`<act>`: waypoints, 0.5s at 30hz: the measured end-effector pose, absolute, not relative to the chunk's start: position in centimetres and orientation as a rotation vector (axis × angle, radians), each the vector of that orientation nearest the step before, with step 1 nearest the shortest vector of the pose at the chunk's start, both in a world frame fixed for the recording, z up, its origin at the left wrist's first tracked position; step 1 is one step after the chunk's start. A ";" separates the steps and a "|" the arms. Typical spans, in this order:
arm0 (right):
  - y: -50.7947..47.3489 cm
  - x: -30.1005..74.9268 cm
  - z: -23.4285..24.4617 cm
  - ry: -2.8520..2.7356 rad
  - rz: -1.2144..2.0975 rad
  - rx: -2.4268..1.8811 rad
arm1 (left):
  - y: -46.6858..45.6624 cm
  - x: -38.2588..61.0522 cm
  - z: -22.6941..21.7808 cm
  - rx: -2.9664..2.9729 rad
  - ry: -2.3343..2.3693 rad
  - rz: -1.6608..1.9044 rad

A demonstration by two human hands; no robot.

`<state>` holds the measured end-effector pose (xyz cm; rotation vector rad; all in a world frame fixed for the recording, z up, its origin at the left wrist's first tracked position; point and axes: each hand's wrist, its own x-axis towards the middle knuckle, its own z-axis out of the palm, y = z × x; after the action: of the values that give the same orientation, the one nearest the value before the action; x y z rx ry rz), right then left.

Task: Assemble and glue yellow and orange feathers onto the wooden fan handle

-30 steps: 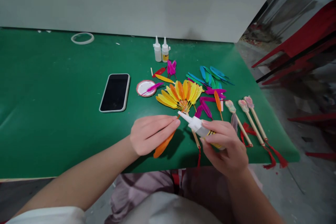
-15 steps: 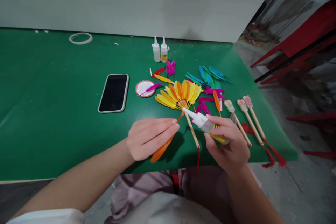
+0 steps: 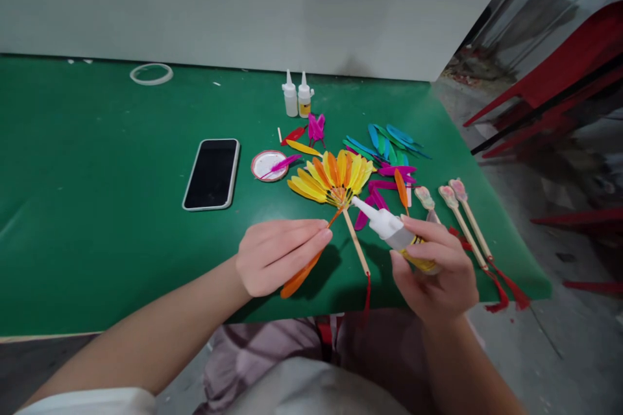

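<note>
My left hand (image 3: pixel 277 254) pinches an orange feather (image 3: pixel 298 275) by its quill, the tip pointing toward the base of a yellow and orange feather fan (image 3: pixel 333 178) lying on the green table (image 3: pixel 97 162). My right hand (image 3: pixel 435 269) is wrapped round a white glue bottle (image 3: pixel 389 228) with a yellow label, its nozzle aimed up and left near the fan's wooden stick (image 3: pixel 356 248). A red tassel hangs off the stick's end at the table edge.
A black phone (image 3: pixel 212 173) lies left of a white lid (image 3: pixel 267 164) with a pink feather in it. Two glue bottles (image 3: pixel 297 94) stand behind. Loose pink, blue and green feathers (image 3: pixel 389 142) and three tasselled sticks (image 3: pixel 462 220) lie right. Red chairs (image 3: pixel 549 84) stand beyond.
My right hand has drawn the glue bottle to the right and away from the orange feather's quill. My left hand has held the feather nearly still.
</note>
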<state>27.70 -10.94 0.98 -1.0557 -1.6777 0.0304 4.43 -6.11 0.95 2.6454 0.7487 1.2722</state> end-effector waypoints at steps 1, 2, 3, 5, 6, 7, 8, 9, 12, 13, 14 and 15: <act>-11.0 27.6 1.0 -1.677 0.030 -1.051 | -6.4 4.5 1.2 2.619 0.786 1.233; -11.0 27.5 1.0 -1.674 0.028 -1.055 | -6.6 4.6 1.5 2.598 0.814 1.202; -11.0 27.4 1.0 -1.667 0.026 -1.062 | -6.9 4.6 1.8 2.586 0.832 1.178; -11.0 27.3 1.0 -1.650 0.033 -1.067 | -7.2 4.8 2.2 2.585 0.854 1.143; -11.1 27.3 1.0 -1.647 0.044 -1.063 | -7.2 4.9 2.2 2.593 0.847 1.144; -11.1 27.3 1.1 -1.648 0.057 -1.057 | -7.1 4.9 2.1 2.601 0.835 1.157; -11.1 27.3 1.1 -1.647 0.066 -1.053 | -6.9 4.9 2.0 2.607 0.816 1.183; -11.1 27.3 1.1 -1.640 0.068 -1.054 | -6.7 4.9 1.8 2.616 0.785 1.221; -10.9 27.3 1.1 -1.592 0.022 -1.091 | -5.8 4.9 0.9 2.706 0.584 1.354; -10.8 27.3 1.0 -1.579 0.004 -1.115 | -5.6 4.9 0.6 2.745 0.494 1.381; -10.6 27.2 0.9 -1.564 -0.005 -1.142 | -5.6 5.0 0.4 2.769 0.422 1.399; -10.4 27.2 0.9 -1.542 -0.001 -1.169 | -5.6 5.0 0.3 2.770 0.384 1.408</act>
<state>27.18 -10.41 0.86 -1.1695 -1.5416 -0.0014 5.04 -5.57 0.34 2.7699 0.3837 1.4080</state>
